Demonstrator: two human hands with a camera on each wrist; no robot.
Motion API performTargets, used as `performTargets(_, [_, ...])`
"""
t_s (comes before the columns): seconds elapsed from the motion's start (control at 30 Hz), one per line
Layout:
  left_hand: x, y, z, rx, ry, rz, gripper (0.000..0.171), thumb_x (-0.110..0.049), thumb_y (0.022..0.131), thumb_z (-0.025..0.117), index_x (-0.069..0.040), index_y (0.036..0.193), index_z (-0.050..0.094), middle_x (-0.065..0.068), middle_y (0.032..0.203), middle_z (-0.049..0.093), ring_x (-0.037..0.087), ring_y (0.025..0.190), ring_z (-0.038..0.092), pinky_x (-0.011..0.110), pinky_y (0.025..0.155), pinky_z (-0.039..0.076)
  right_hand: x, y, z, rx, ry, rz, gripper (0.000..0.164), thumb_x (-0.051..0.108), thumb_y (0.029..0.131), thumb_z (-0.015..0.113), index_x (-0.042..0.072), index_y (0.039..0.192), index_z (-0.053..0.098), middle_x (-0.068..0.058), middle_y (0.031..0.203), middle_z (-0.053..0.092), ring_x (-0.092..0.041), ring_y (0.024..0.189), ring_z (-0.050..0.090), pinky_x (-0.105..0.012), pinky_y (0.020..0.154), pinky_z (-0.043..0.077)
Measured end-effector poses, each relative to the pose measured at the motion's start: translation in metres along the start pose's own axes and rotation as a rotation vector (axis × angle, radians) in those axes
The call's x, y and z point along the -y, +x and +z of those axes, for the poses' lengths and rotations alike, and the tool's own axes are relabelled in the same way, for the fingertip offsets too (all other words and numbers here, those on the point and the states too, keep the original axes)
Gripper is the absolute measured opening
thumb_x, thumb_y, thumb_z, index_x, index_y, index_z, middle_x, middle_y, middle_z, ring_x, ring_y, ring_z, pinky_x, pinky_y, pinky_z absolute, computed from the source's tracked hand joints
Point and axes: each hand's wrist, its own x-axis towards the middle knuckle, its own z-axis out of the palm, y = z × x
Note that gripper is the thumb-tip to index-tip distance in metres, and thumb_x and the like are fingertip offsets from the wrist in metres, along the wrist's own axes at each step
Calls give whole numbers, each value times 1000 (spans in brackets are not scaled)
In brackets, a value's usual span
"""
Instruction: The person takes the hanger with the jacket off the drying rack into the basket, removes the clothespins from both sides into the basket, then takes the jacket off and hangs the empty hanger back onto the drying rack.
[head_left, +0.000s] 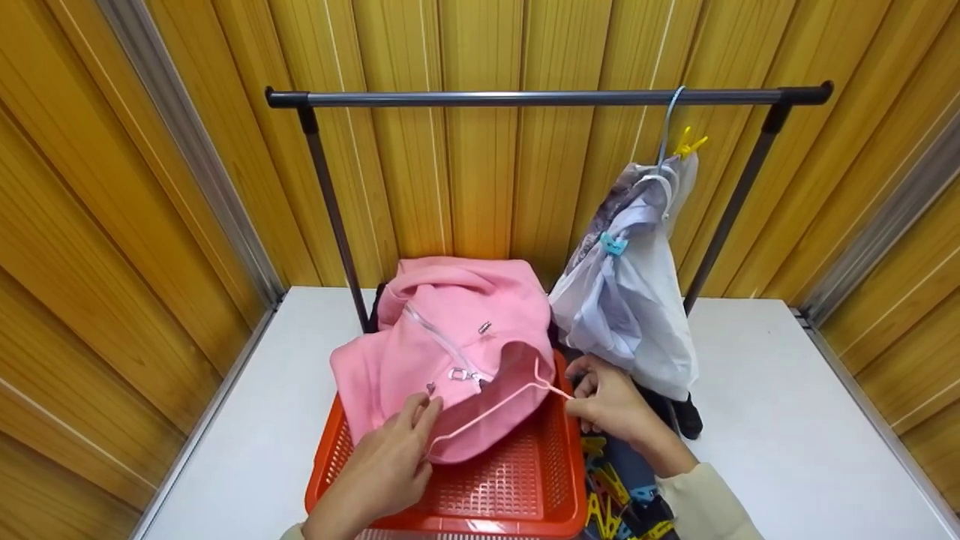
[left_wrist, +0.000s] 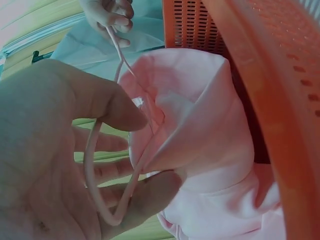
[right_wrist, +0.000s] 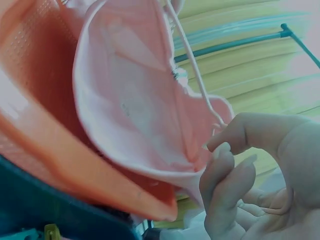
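Left grip (left_wrist: 47,145): large at the left of the frame, thumb across the hanger's near end, fingers curled behind it
Pink hanger (left_wrist: 89,160): slender, its angled end at lower centre-left
Right grip (left_wrist: 107,17): upper left, pinching the hanger
Pink garment (left_wrist: 210,135): centre to lower right, behind the hanger
Orange basket (left_wrist: 265,90): perforated, filling the upper right

A plain lt. beige R sleeve (head_left: 709,504) is worn, ended short of the wrist; of the L sleeve (head_left: 295,533), similar col., only a sliver is shown. The L hand (head_left: 391,456) & R hand (head_left: 611,397) are seen bare. R nails (right_wrist: 223,147) are grown slightly past the fingertips; 1 small dk. mark (left_wrist: 42,226) is seen nr. the L palm's heel.
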Motion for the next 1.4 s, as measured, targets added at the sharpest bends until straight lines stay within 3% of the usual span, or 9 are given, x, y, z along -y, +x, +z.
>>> performTargets(0.17, [2,0,1,-64,27,19,59,-16,83,66,-7,138,47,11,131,50,21,74,61,38,63,54,6,0,-1,16,-1,-15,44,3,73,70,1,112,50,-6,67,58,-18,45,55,-35,44,50])
performTargets(0.33, [4,-1,1,-82,33,0,53,-20,90,59,-11,140,45,10,134,48,20,79,62,35,59,50,10,3,-3,30,25,-57,50,12,77,78,1,116,49,-8,72,61,-22,48,56,-34,45,50])
performTargets(0.6, [8,-3,1,-59,5,-17,46,-32,102,43,-10,143,46,9,136,49,23,91,66,41,73,54,15,6,-7,28,79,-138,59,21,80,78,5,126,46,-10,77,65,-16,47,55,-32,48,50])
performTargets(0.8, [11,-4,-1,-78,-25,19,41,-30,103,43,-9,137,51,9,133,52,23,88,66,40,76,56,16,8,-6,2,98,-141,63,21,82,76,3,132,42,-10,81,65,-17,48,57,-29,47,48])
performTargets(0.93, [13,-4,-2,-124,-56,46,34,-25,102,46,-11,131,56,6,128,54,19,79,65,36,73,56,14,11,-2,18,101,-120,54,22,87,72,8,130,43,-16,82,65,-23,49,59,-26,44,43])
performTargets(1.07, [16,-7,-6,-156,-71,73,30,-21,100,51,-13,127,58,2,124,55,14,71,60,30,67,54,9,15,2,72,102,-127,44,20,92,65,11,130,45,-22,81,65,-20,49,58,-26,43,43])
performTargets(1.27, [21,-15,-14,-124,-118,40,29,-29,101,48,-23,128,58,-7,123,53,5,68,52,23,63,47,3,19,6,100,85,-117,41,22,94,62,9,130,46,-24,80,64,-17,48,57,-27,42,43])
performTargets(1.4, [25,-21,-19,-155,-134,40,26,-24,99,53,-25,125,60,-9,120,53,0,63,46,19,60,43,-2,21,5,104,110,-114,42,24,95,61,7,130,45,-23,80,64,-16,48,56,-25,42,42])
